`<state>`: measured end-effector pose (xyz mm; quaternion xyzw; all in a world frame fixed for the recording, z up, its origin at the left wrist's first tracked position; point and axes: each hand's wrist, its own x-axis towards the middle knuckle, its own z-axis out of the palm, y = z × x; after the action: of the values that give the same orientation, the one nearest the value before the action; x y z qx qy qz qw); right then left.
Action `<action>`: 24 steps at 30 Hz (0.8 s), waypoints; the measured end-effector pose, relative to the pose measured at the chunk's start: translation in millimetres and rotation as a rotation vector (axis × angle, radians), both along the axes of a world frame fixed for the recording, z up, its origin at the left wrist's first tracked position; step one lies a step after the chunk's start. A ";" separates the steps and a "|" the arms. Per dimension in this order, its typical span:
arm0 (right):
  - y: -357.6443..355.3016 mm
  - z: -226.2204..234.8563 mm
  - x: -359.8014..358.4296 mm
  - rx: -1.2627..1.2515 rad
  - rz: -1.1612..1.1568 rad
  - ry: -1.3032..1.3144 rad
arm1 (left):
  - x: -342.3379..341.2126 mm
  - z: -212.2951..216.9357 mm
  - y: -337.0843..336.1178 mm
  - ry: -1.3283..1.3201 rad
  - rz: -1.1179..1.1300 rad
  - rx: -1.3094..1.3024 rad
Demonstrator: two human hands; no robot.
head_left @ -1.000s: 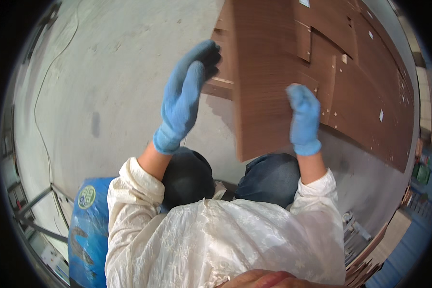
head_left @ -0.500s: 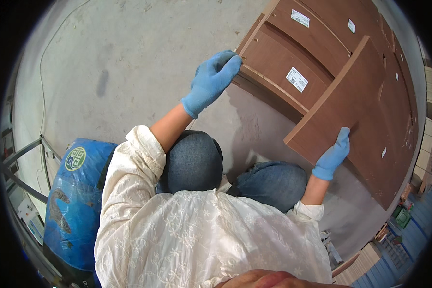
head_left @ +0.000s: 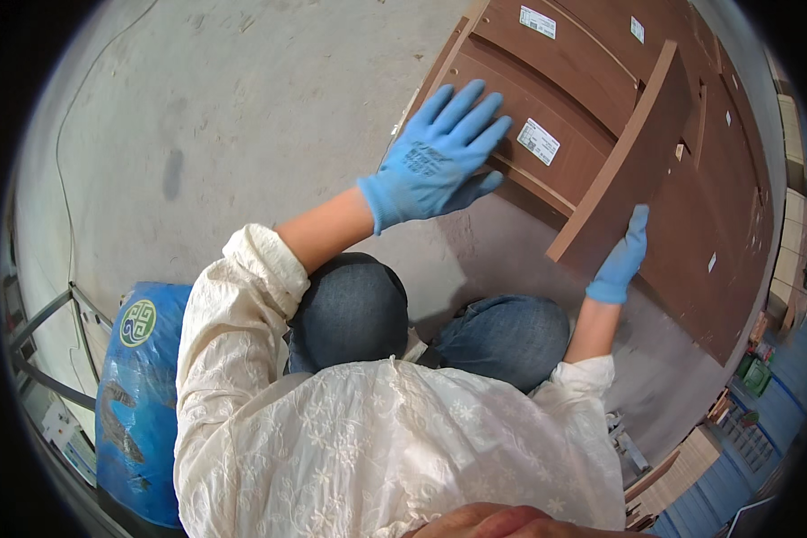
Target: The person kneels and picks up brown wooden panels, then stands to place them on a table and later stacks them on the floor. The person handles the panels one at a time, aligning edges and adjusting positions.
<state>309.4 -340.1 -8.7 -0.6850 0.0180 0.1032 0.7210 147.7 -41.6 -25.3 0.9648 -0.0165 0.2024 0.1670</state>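
My left hand (head_left: 441, 160), in a blue work glove, has its fingers spread and its back turned up. It hovers over or rests on the near left corner of a reddish-brown wooden cabinet piece (head_left: 486, 99); which of the two I cannot tell. My right hand (head_left: 622, 258), also gloved in blue, grips the near edge of a brown wooden board (head_left: 626, 175). That board stands up at a slant across the cabinet piece, with its thick edge facing left. The thumb of the right hand is hidden.
A printed label (head_left: 538, 141) is stuck on the cabinet piece. A blue plastic-wrapped sack (head_left: 143, 403) and a dark metal frame (head_left: 40, 332) are to my left. My knees (head_left: 350, 309) are in front of me. Stacked pale boards (head_left: 681, 471) stand at the lower right.
My left hand has come off the corner of the cabinet piece, opened, and moved slightly right. The board has tipped more upright in my right hand, uncovering more of the surface behind it.
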 end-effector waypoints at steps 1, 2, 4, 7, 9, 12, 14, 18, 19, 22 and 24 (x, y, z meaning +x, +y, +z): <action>4.5 -3.3 6.5 0.024 0.006 0.019 | 6.5 1.5 -2.7 -0.016 -0.046 0.012; 9.7 -7.0 13.1 0.057 0.050 0.002 | 13.3 2.5 -7.3 -0.013 -0.093 0.025; 19.7 -12.4 24.5 0.108 0.048 0.076 | 30.3 3.4 -17.0 -0.057 -0.171 0.058; 28.6 -17.9 28.9 0.072 0.042 0.071 | 53.7 -2.4 -26.5 0.027 -0.197 0.109; 31.0 -20.5 28.2 0.012 0.026 0.066 | 64.0 -8.5 -20.3 0.097 -0.204 0.176; 33.1 -25.9 28.4 -0.087 0.000 -0.016 | 59.0 -10.9 15.9 0.009 -0.119 -0.036; 33.9 -29.0 30.4 -0.108 -0.003 -0.060 | 40.4 -6.5 43.2 -0.041 0.214 0.073; 34.0 -30.4 28.5 -0.134 -0.023 -0.061 | 16.1 4.9 104.0 0.179 0.799 0.073; 35.1 -29.9 27.8 -0.146 -0.006 -0.095 | 15.6 2.7 101.7 -0.057 0.770 0.242; 39.6 -26.3 25.8 -0.040 0.021 -0.057 | 16.9 -12.7 66.5 -0.278 0.332 -0.033; 41.7 -23.3 25.1 -0.047 0.018 -0.039 | 5.1 -19.0 49.4 -0.183 0.144 -0.120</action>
<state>334.4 -298.4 -32.0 -0.7038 0.0004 0.0958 0.7039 152.8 7.8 -44.3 0.9293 0.0496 0.3018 0.2071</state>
